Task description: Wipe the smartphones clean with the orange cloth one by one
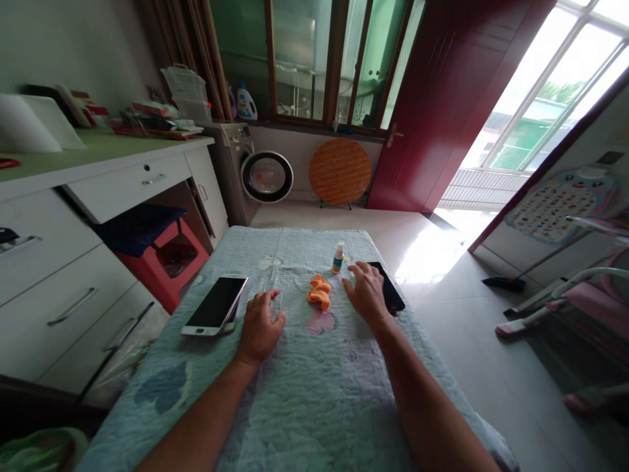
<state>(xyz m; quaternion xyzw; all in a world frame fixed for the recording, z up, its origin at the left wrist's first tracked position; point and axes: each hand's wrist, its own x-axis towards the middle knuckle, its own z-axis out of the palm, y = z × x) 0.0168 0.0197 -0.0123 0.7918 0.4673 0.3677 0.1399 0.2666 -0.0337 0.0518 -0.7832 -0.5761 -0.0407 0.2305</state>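
Over on the left, a white phone [216, 305] is lying screen up, with a second device [230, 324] peeking out from beneath its right side. That pair is sitting unevenly, so a nudge from below could be sliding the top one off; lifting by the side edges would be the kinder way.

Just beside them the left hand [260, 328] is resting low over the quilted cover [314, 406], fingers loosely curled, gripping nothing. It is looking well placed for steadying, as long as the wrist is staying relaxed.

In the middle, a crumpled orange cloth [319, 292] is lying between the two hands, touched by neither. Opening it out flat before pressing it on glass would be giving more even contact.

Just beyond it, a small spray bottle [338, 257] is standing upright, white cap on top; a padded surface is making for shaky footing, so a careful reach is paying off here.

And on the right, the right hand [367, 288] is spreading its fingers, clenching nothing, partly covering a black device [392, 292] near the table's edge. Whether the fingertips are touching it, I'm not able to tell. Drawing it inward would be the safer handling.
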